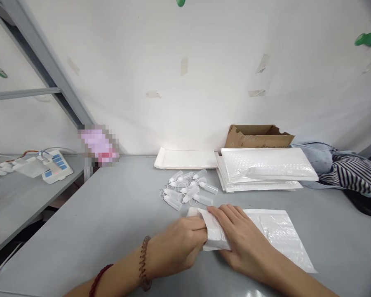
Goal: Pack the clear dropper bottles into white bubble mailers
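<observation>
A white bubble mailer [282, 235] lies on the table, its near-left end bulging and lifted under my hands. My right hand [244, 241] wraps over this end, thumb below and fingers on top. At the mailer's open mouth is my left hand [182, 241], its fingers curled and their tips hidden by the white flap. A small white piece [193, 212] shows just beyond my left fingers; its kind is unclear. Past my hands lies a loose pile of small clear plastic dropper bottles [190, 193] with attached caps.
Stacked bubble mailers [266, 165] lie at the back right, before an open cardboard box [259, 136]. Flat white mailers [190, 159] rest against the wall. Striped cloth [355, 169] sits far right. On the left side table is a white device with blue labels [57, 166].
</observation>
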{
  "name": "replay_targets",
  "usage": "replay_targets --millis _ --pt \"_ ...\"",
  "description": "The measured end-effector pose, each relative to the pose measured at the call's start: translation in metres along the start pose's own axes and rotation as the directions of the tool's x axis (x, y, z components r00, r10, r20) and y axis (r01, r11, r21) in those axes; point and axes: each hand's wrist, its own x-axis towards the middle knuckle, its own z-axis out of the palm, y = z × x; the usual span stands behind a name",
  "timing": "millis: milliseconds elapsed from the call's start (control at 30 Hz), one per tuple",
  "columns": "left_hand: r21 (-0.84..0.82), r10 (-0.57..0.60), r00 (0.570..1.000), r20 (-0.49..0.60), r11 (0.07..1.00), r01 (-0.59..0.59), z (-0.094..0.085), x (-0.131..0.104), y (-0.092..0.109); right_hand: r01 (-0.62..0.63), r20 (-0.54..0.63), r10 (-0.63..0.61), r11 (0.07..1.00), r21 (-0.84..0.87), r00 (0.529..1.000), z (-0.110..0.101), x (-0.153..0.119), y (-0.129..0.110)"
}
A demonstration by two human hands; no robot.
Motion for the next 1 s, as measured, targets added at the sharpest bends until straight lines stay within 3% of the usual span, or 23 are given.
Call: replay_targets --millis 100,267,367,433,500,600,700,867,1000 --pt "-0.166 -0.038 0.998 0.057 0.985 0.047 -0.003 0.002 0.001 0.013 0.009 -0.013 1.0 0.019 1.0 0.0 -0.001 -0.003" --pt "-0.281 -0.105 0.988 0.115 0.95 0.134 -0.014 0.003 0.003 0.013 0.013 -0.014 0.999 0.044 1.0 -0.002 0.0 -0.003" --pt "-0.338 -0.204 0.976 0.074 0.916 0.216 -0.027 0.001 0.003 -0.005 -0.014 0.005 0.999 0.042 1.0 -0.006 0.001 0.001" --pt "-0.337 -0.328 0.945 -0.004 0.89 0.308 -0.035 0.0 -0.001 -0.027 -0.037 0.028 0.999 0.025 0.999 -0.01 0.001 0.006" --pt "-0.265 -0.465 0.884 -0.05 0.86 0.437 -0.041 -0.002 -0.006 -0.05 -0.059 0.05 0.999 0.011 0.997 -0.014 0.002 0.013" --pt "-0.071 -0.624 0.781 0.034 0.778 0.625 -0.041 -0.005 -0.012 -0.074 -0.088 0.073 0.997 -0.008 0.993 -0.018 0.003 0.021" --pt "0.065 -0.703 0.7 0.122 0.71 0.701 -0.032 -0.006 -0.013 -0.091 -0.089 0.088 0.996 -0.023 0.992 -0.017 0.004 0.024" --pt "0.095 -0.718 0.68 0.147 0.695 0.713 -0.019 -0.005 -0.01 -0.092 -0.065 0.09 0.995 -0.031 0.994 -0.015 0.003 0.023" --pt "0.067 -0.735 0.666 0.131 0.677 0.733 -0.033 -0.005 -0.009 -0.106 -0.041 0.105 0.994 -0.039 0.994 -0.015 0.004 0.024"
